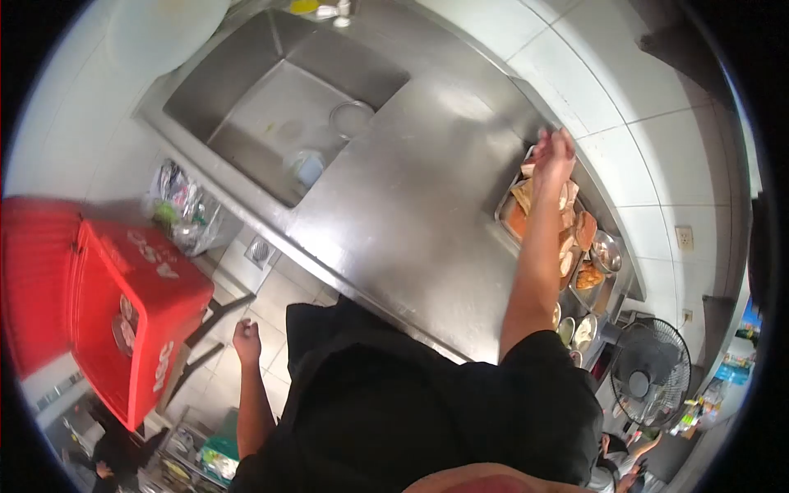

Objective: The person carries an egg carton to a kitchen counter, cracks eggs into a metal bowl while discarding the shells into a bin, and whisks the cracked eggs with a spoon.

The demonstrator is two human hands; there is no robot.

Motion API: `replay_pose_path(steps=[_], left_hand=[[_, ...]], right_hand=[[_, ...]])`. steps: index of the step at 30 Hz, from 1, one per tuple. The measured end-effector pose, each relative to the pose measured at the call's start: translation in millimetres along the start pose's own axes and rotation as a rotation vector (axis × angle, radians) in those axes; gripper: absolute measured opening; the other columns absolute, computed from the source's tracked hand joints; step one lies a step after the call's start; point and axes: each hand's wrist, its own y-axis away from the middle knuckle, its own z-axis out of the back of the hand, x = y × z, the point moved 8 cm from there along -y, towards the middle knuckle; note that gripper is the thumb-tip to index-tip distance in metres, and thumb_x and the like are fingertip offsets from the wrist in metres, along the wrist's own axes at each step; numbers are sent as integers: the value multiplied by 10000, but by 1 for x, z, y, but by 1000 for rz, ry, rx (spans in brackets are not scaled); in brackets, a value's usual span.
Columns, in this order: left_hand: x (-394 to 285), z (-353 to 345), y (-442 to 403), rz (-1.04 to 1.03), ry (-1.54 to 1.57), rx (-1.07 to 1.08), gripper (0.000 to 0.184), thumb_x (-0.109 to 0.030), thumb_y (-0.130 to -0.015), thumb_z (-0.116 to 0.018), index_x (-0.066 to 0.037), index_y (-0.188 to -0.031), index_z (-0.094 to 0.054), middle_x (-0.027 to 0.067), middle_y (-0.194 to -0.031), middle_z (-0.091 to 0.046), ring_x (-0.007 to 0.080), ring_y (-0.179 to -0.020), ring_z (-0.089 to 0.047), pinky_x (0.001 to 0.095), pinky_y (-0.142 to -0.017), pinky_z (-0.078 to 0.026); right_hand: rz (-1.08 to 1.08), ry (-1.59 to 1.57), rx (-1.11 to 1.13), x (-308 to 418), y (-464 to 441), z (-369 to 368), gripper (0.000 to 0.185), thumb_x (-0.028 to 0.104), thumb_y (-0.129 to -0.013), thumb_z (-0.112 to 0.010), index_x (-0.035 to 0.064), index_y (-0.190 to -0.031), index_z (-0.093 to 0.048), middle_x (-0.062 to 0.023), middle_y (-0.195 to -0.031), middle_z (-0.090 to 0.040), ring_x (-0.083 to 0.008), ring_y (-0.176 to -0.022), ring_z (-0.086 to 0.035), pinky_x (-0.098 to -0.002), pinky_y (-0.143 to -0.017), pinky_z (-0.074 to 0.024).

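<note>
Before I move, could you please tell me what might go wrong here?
Your right hand reaches over the metal tray, so your forearm might brush the food. The metal bowl close beside the tray could get knocked. The nearby fan, if running, may blow dust onto the uncovered food.

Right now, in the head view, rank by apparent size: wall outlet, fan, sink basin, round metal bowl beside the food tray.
Largest to smallest:
1. Sink basin
2. Fan
3. Round metal bowl
4. Wall outlet

Image size only; wide lens distorts.
</note>
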Motion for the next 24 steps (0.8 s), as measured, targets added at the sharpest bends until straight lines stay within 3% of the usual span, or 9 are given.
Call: replay_pose_path(steps=[2,6,10,12,14,16,18,22,24], left_hand=[[-41,18,30,-201,-126,-106,235,-149,-842,-688,25,-998,-658,194,-923,-683,301,-843,-657,385,-792,-509],[-46,30,79,-71,-90,-162,228,-176,-841,-707,-27,-1010,-674,189,-872,-693,304,-811,-671,379,-759,-523],[35,52,92,174,-36,-244,234,-183,-830,-728,-56,-1020,-682,153,-792,-683,242,-724,-662,349,-698,-526],[79,68,116,122,-66,-385,226,-172,-831,-719,-41,-1011,-681,128,-767,-679,210,-698,-641,331,-680,-519],[151,71,146,332,83,-406,240,-172,-837,-713,-13,-1012,-668,110,-755,-673,169,-640,-612,318,-613,-504],[154,78,186,467,233,-398,252,-176,-850,-699,7,-1018,-654,97,-748,-667,144,-571,-582,311,-544,-479],[202,60,218,511,221,-382,253,-176,-856,-693,9,-1023,-646,93,-740,-659,134,-537,-565,309,-515,-466],[234,40,272,636,265,-450,257,-184,-861,-684,5,-1032,-657,115,-766,-678,159,-576,-603,324,-557,-497],[226,29,279,625,233,-481,287,-229,-839,-702,-16,-1032,-693,176,-891,-719,272,-815,-691,382,-757,-539]], right_hand=[[-286,-299,-47,-40,53,-14,330,244,-941,-620,-9,-1138,-541,-156,-926,-650,-201,-734,-622,-281,-553,-510],[-689,-470,28,-129,22,-12,231,199,-1007,-515,-11,-1051,-601,-140,-873,-623,-186,-690,-568,-259,-602,-517],[-770,-420,407,-135,40,-80,158,182,-1001,-520,41,-952,-571,-59,-746,-549,-120,-620,-479,-245,-542,-426],[-806,-435,618,-144,52,-98,109,175,-991,-530,76,-991,-575,-46,-748,-570,-110,-621,-483,-246,-563,-425],[-432,404,495,-111,124,-124,148,196,-977,-535,58,-990,-587,-54,-705,-542,-149,-635,-508,-318,-571,-449],[159,974,526,-108,177,-142,234,230,-920,-579,8,-849,-590,-112,-706,-594,-269,-632,-579,-393,-607,-474],[226,1142,759,-152,221,-157,312,255,-892,-599,-56,-874,-615,-240,-772,-649,-407,-763,-641,-464,-716,-482],[23,1148,961,-154,265,-224,392,296,-894,-569,-83,-945,-654,-316,-870,-652,-434,-927,-653,-457,-790,-484],[112,1088,952,-138,267,-259,427,324,-899,-555,-84,-965,-664,-309,-889,-656,-435,-922,-655,-460,-790,-485]])
